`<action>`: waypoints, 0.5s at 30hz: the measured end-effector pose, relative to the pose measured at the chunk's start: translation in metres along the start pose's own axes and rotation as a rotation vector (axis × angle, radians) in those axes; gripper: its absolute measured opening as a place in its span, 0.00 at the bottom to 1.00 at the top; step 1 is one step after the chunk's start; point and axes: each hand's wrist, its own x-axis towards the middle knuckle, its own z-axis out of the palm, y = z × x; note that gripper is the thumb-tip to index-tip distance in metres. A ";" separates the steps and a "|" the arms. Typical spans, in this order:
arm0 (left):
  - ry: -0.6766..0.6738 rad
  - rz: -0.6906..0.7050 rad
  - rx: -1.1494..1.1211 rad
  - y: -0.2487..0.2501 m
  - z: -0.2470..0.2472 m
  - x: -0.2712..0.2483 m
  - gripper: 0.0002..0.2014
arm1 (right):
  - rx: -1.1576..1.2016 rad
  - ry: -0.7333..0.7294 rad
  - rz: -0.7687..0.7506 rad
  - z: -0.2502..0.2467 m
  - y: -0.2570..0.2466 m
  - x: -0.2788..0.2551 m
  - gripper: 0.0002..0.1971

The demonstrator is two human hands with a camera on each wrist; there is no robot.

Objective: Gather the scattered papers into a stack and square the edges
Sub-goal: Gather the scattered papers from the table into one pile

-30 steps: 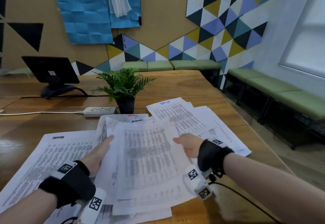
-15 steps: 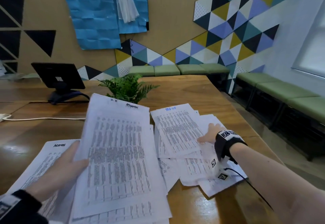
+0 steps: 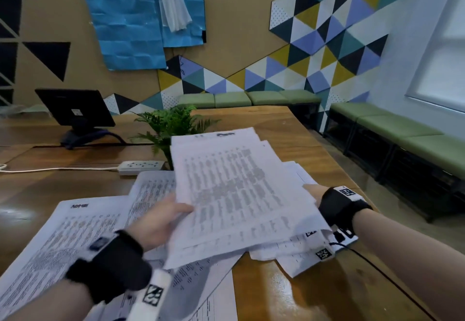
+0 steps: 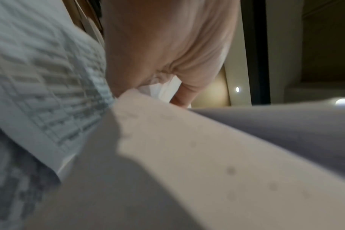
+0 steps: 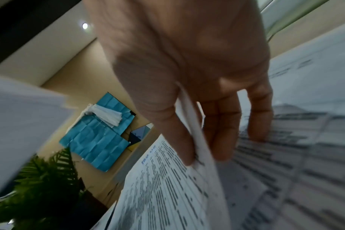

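Note:
Printed white papers lie scattered on a wooden table [image 3: 289, 295]. My left hand [image 3: 173, 216] grips the left edge of a raised bundle of sheets [image 3: 234, 194], thumb on top; the left wrist view shows that hand [image 4: 167, 54] curled on the paper [image 4: 187, 155]. The bundle hangs tilted over the loose sheets on the right [image 3: 297, 257]. My right hand [image 3: 312, 189] sits at the bundle's right edge, mostly hidden. In the right wrist view its fingers [image 5: 223, 132] pinch a sheet [image 5: 167, 186]. More loose pages [image 3: 63, 232] lie flat at the left.
A potted fern [image 3: 173, 124] and a white power strip [image 3: 142, 167] with its cord stand just behind the papers. A dark monitor [image 3: 75, 109] is at the back left. The table's right edge drops to the floor beside green benches [image 3: 402, 129].
My left hand has carried the bundle from the left over to the right-hand sheets. My right hand went from lying flat on those sheets to pinching paper at the bundle's right edge.

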 end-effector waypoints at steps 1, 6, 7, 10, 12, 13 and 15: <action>-0.031 -0.012 0.032 -0.004 0.015 0.011 0.20 | 0.006 0.009 0.018 -0.004 0.013 0.002 0.08; 0.241 -0.069 0.352 -0.021 0.041 0.077 0.17 | 0.085 0.137 0.098 -0.018 0.027 0.001 0.14; 0.302 -0.081 0.454 -0.022 0.044 0.085 0.11 | 0.088 0.155 0.106 -0.019 0.033 0.001 0.13; 0.324 -0.180 0.678 -0.024 0.046 0.102 0.14 | 0.126 0.107 0.111 -0.018 0.046 0.013 0.13; 0.297 -0.245 0.556 -0.025 0.048 0.111 0.26 | 0.098 0.073 0.107 -0.017 0.050 0.018 0.21; 0.299 -0.257 0.448 -0.025 0.051 0.113 0.30 | 0.086 0.060 0.096 -0.016 0.051 0.020 0.22; 0.326 -0.256 0.282 -0.025 0.056 0.115 0.34 | 0.126 0.048 0.107 -0.014 0.047 0.017 0.26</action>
